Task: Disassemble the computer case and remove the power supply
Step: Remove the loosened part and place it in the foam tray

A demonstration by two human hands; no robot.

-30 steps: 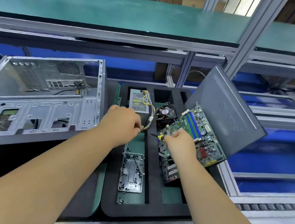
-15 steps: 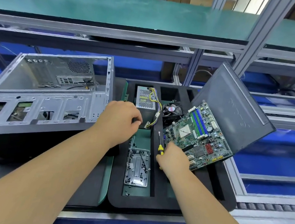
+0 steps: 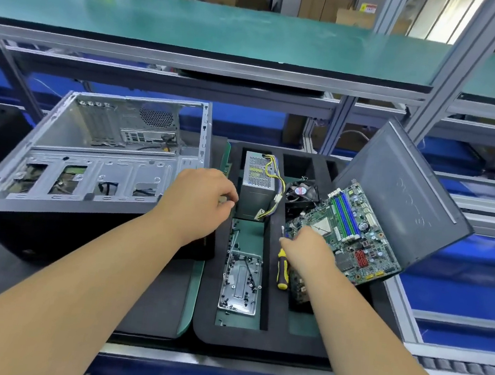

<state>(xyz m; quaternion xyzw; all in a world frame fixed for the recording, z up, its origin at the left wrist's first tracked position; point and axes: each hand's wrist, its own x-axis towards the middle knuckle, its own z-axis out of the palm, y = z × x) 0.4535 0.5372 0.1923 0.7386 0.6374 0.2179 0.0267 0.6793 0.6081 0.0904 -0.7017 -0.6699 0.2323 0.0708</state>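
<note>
Lowered beside the yellow-and-black screwdriver (image 3: 282, 268), the right hand (image 3: 307, 249) seems released, the left hand (image 3: 198, 203) pinches something small, and the grey metal power supply (image 3: 257, 185) already sits in the black foam tray (image 3: 259, 340), so place parts gently.

Above the foam tray (image 3: 206, 321), the tilted motherboard (image 3: 346, 229) and side panel (image 3: 400, 192) crowd its right compartments.
</note>
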